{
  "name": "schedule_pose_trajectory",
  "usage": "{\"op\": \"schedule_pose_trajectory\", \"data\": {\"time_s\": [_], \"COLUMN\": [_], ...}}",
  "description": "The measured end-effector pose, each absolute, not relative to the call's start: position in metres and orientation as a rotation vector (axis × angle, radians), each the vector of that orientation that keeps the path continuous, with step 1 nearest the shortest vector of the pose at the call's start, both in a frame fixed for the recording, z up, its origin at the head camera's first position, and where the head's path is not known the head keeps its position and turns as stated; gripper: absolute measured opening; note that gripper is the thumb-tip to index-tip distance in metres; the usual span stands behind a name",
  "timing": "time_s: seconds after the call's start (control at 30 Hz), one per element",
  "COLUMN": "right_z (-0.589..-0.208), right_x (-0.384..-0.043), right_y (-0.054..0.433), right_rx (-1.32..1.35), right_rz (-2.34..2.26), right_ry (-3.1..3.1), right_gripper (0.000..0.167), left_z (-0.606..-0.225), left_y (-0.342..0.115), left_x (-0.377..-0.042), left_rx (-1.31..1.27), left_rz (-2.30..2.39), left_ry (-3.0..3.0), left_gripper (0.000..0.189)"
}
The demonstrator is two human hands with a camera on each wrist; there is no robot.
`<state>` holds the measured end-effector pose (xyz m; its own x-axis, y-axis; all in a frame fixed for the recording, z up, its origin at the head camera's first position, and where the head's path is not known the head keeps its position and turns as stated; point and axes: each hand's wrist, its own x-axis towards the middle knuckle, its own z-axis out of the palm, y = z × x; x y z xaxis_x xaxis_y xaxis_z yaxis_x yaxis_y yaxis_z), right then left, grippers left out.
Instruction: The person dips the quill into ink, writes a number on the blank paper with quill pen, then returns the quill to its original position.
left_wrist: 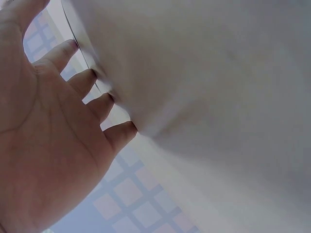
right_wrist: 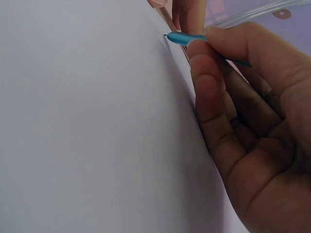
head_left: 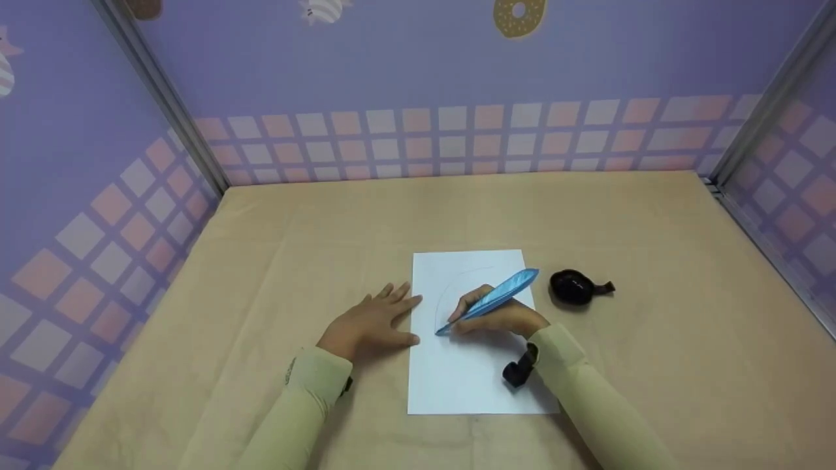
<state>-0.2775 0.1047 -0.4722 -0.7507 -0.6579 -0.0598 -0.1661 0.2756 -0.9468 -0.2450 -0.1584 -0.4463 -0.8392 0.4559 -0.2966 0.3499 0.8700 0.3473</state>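
A white sheet of paper point(head_left: 457, 385) lies on the table, with thin curved lines drawn on its upper part. My right hand point(head_left: 499, 316) pinches a blue feather-shaped pen point(head_left: 503, 290) between thumb and fingers, its tip down at the sheet left of the middle. In the right wrist view the pen's pointed end point(right_wrist: 180, 38) pokes out past the fingertips, close over the paper point(right_wrist: 97, 121). My left hand point(head_left: 372, 324) rests spread on the table, its thumb and index fingertips at the sheet's left edge. The left wrist view shows that palm point(left_wrist: 58, 116) with fingers apart.
A glossy black pot-like object point(head_left: 573, 287) with a short spout stands right of the paper. Beige cloth point(head_left: 313, 228) covers the table. Checked purple walls point(head_left: 450, 78) with metal corner posts point(head_left: 166, 98) enclose the back and sides. A black wrist camera point(head_left: 519, 372) hangs over the sheet.
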Motion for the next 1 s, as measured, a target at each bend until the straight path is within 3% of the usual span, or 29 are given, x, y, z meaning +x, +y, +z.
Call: {"op": "schedule_pose_trajectory", "data": {"time_s": [1.0], "right_z": [-0.4736], "right_x": [-0.2697], "right_y": [0.1084], "right_rx": [-0.855], "right_rz": [-1.387], "right_ry": [1.973], "right_gripper": [0.022], "left_z": [-0.4491], "left_y": [-0.1577], "left_x": [-0.2465], "left_rx": [0.579], "left_rz": [0.368], "left_ry": [2.683], "left_gripper": [0.078]}}
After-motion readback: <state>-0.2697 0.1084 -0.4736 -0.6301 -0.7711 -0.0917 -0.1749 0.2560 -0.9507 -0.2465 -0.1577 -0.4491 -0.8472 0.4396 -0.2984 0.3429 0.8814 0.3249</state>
